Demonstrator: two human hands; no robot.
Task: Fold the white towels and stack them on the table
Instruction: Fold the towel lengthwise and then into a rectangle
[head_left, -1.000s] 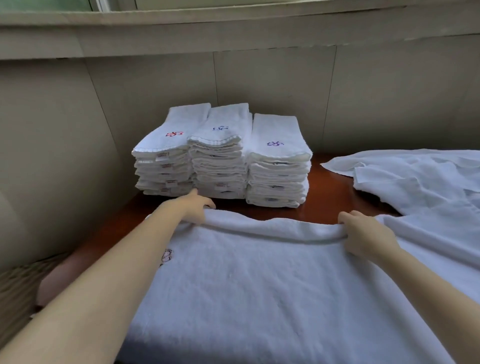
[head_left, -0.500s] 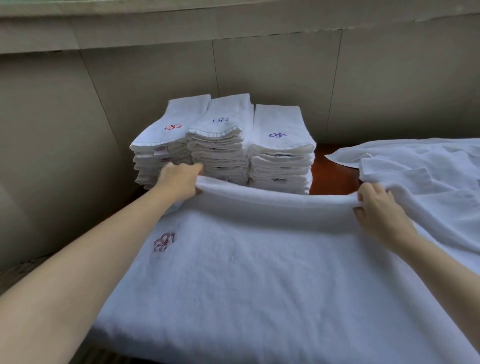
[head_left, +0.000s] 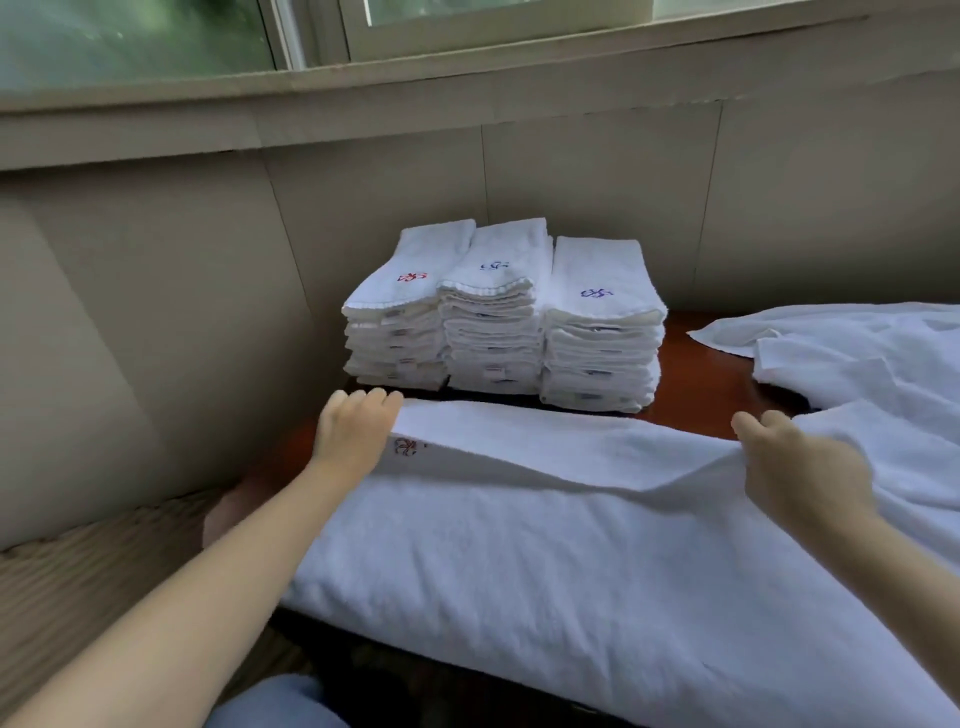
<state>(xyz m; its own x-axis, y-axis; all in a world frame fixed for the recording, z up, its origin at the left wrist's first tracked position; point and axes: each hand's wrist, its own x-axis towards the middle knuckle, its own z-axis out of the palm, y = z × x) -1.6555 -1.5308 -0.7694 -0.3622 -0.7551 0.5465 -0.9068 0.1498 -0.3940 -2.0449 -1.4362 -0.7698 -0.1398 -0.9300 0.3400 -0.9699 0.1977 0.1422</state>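
White terry, the towel (head_left: 519, 561) in hand lies spread across the lower middle of the frame, its far edge raised off the table (head_left: 691, 379) in a soft ridge. This looks like the first fold. The next move calls for carrying that edge evenly toward the near one, corners matched, then smoothing it flat.

The left hand (head_left: 353, 436) has its fingers curled round the far corner at centre left, beside a small embroidered emblem (head_left: 405, 447). The right hand (head_left: 800, 467), at centre right, grips the same edge, knuckles up, fingertips hidden in the cloth.

Behind, at centre, stand three stacks of folded towels (head_left: 498, 322). Unfolded towels (head_left: 883, 358) sprawl at the right edge.
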